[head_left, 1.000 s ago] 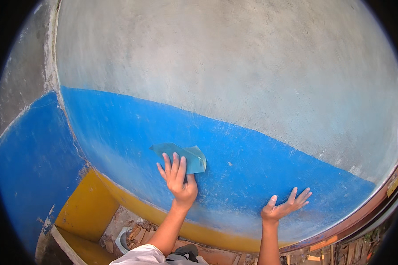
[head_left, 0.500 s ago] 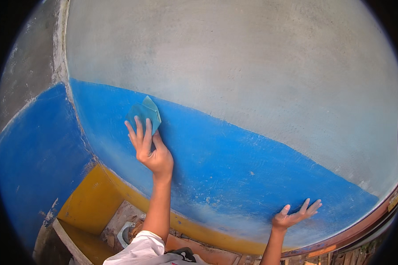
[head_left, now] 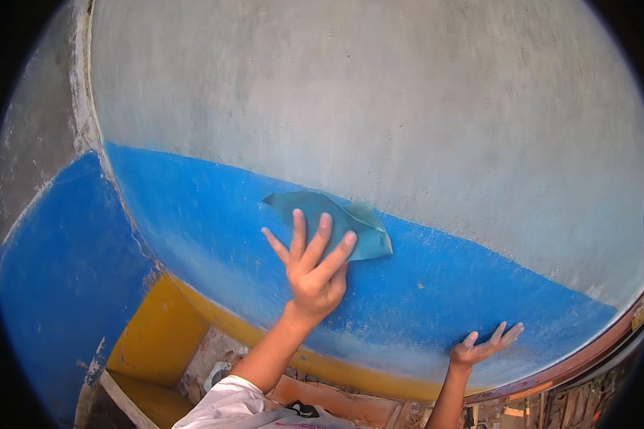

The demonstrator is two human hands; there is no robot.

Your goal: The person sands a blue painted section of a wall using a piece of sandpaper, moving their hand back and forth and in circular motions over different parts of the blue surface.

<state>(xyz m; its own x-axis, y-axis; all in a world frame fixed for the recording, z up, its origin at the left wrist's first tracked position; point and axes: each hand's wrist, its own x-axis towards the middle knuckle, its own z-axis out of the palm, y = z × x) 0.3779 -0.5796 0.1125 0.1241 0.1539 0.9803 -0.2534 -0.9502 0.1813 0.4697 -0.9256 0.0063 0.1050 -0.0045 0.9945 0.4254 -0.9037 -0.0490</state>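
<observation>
A folded blue-green sheet of sandpaper lies against the blue band of the wall, its upper edge near the line where the grey begins. My left hand presses it to the wall with fingers spread over it, and one corner of the sheet lifts away from the surface. Lower down on the right, my right hand is at the blue paint with its fingers apart and nothing in it. Pale dust whitens its fingertips.
Bare grey plaster covers the wall's upper part. A rough corner seam runs down the left side. Below are a yellow painted band, a yellow ledge and a reddish-brown edge at lower right. Wooden pieces lie beyond it.
My left hand has slid the sandpaper to the right and slightly down along the blue band, and the sheet now shows wider. My right hand stays at nearly the same spot.
</observation>
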